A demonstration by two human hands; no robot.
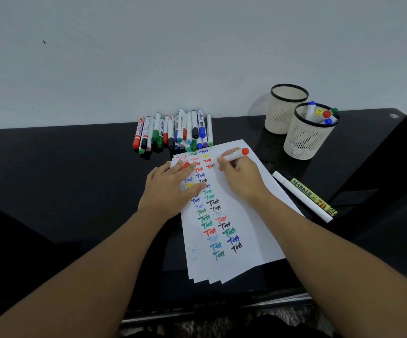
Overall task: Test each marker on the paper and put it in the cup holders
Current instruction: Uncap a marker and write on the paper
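Our right hand [240,178] grips the white red-ended marker [235,155], its long axis pointing right toward the nearer white slotted cup holder [307,140]. Our left hand [170,189] lies flat on the white paper sheet [251,215], a red cap [185,165] between its fingers.

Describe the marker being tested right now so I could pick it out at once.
Start at the stack of paper on the black table. Near its far edge, the right hand grips a white marker, apart from the pile and alone in having an orange-red end.

head cam, fwd-down, close over table [51,167]
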